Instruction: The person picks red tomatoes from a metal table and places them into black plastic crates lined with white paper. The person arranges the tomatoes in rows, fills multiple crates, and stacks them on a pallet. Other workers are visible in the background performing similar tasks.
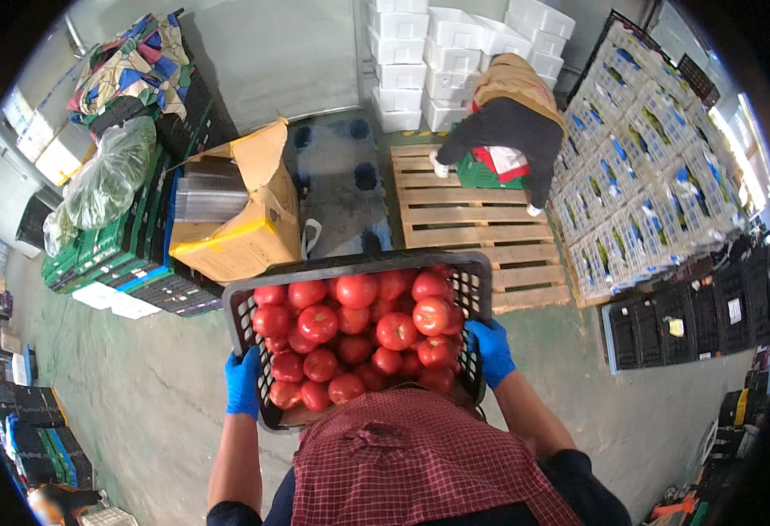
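A black plastic crate (472,296) full of red tomatoes (355,321) is held against the front of my checked red apron (398,454). My left hand (243,381), in a blue glove, grips the crate's left side. On the opposite side, my right hand (492,352), also gloved in blue, has its fingers hooked through the openings of the crate wall. The fingertips of both hands are partly hidden by the crate.
Beyond the crate lies a wooden pallet (477,214), where a person (513,125) bends over a green crate (480,172). Left of it are a blue pallet (339,184) and an open cardboard box (247,230). Stacked crates (648,158) stand at right, white foam boxes (398,59) behind.
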Available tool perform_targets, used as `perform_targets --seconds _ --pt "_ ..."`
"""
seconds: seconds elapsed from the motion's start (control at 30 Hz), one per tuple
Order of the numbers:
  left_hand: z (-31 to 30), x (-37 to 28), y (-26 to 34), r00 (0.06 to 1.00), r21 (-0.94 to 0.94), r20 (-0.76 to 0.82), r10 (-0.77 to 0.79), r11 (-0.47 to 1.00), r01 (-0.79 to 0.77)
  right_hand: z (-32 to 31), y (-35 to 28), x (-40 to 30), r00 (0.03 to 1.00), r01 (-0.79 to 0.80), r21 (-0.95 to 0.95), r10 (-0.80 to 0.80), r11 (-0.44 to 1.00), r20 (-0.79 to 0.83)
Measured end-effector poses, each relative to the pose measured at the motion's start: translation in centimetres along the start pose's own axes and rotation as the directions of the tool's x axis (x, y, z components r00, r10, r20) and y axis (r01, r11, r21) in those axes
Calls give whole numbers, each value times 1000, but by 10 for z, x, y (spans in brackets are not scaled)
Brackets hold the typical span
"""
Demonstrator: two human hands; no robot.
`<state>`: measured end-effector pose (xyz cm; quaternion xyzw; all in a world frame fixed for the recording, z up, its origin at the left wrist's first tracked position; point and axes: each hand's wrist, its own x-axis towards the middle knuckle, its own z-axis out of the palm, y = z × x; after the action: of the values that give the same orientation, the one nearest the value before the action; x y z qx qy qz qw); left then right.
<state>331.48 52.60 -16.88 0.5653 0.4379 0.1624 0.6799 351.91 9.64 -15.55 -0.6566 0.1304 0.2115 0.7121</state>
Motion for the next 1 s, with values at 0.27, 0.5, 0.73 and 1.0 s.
perform_targets --seconds 0.27,0.5,0.73,1.0 --pt "134 212 115 976 118 210 64 989 -90 54 -58 164 962 -74 225 129 971 -240" --pt "247 365 215 946 203 308 98 965 -166 87 -123 288 950 -19 331 121 943 -288" --pt "322 522 296 909 266 397 125 932 -244 162 -208 399 942 -49 287 140 957 -306" --pt "379 682 376 911 251 413 4 961 -119 247 -317 524 941 31 172 29 985 -336"
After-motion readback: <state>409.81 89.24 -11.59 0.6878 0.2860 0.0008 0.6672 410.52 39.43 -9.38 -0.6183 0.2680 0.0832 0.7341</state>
